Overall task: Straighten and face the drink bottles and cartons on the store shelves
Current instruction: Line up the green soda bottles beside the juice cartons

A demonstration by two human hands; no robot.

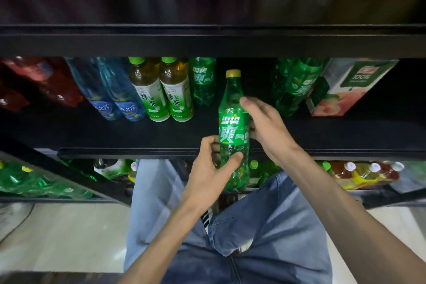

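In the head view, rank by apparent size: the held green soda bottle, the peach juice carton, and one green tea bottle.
1. Green plastic soda bottle with gold cap, though it is nearest the camera, so that inflates it.
2. White and green peach juice carton.
3. Green tea bottle with light green cap.

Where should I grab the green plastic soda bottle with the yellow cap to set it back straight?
Grip the green plastic soda bottle round its labelled middle from the front; it is upright, label outward, with a gap on the black shelf behind.
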